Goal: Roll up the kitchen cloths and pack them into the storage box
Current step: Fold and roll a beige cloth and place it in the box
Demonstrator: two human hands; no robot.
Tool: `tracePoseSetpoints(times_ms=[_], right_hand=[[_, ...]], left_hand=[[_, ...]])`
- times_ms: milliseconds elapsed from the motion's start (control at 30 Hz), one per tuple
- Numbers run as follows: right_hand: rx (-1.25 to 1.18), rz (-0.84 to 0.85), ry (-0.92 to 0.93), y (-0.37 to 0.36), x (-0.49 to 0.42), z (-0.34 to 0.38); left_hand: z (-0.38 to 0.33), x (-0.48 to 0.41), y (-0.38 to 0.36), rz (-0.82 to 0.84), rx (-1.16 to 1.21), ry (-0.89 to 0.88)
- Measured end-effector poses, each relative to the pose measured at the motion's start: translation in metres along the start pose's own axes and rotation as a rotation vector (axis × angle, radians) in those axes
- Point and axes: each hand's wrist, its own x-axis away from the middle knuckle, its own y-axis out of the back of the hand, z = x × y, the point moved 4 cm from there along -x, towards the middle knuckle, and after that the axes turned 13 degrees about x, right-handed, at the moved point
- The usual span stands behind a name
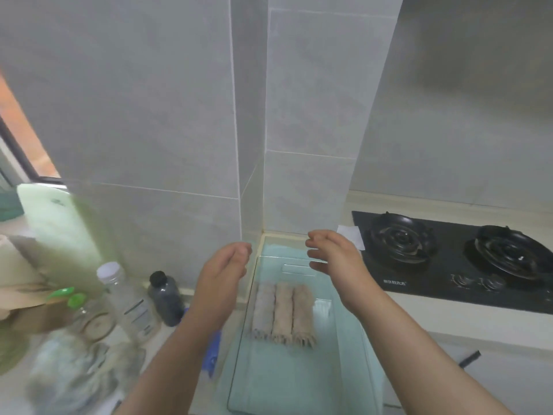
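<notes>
Plainly, with three rolled kitchen cloths [282, 313] lying side by side in the clear storage box [284, 258], and the left hand [224, 274] and right hand [332, 256] hovering empty, fingers loosely curled, over its far end, a careless leftward reach could topple the dark bottle [166, 298] nearby.

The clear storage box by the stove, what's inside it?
Inside the clear plastic storage box, three rolled beige cloths lie side by side. Its far right corner is partly covered by the right hand.
</notes>
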Motion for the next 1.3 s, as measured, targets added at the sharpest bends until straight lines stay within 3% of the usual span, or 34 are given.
tracePoseSetpoints(times_ms=[267, 433, 700, 1033, 1300], right_hand=[[0.096, 0.29, 0.335, -0.008, 0.059, 0.035], [0.168, 0.561, 0.539, 0.008, 0.102, 0.033], [0.047, 0.811, 0.599, 0.025, 0.177, 0.044], [0.034, 1.285, 0.853, -0.064, 0.402, 0.061], [0.09, 1.548, 0.997, -0.158, 0.594, 0.055]], left_hand=[[-0.047, 0.101, 0.025, -0.312, -0.022, -0.135], [-0.051, 0.204, 0.014, -0.631, 0.193, -0.182], [-0.065, 0.374, -0.007, -0.983, 0.207, -0.299], [-0.098, 0.601, 0.017, -1.403, -0.124, -0.338], [-0.113, 0.771, 0.081, -1.684, -0.12, -0.36]])
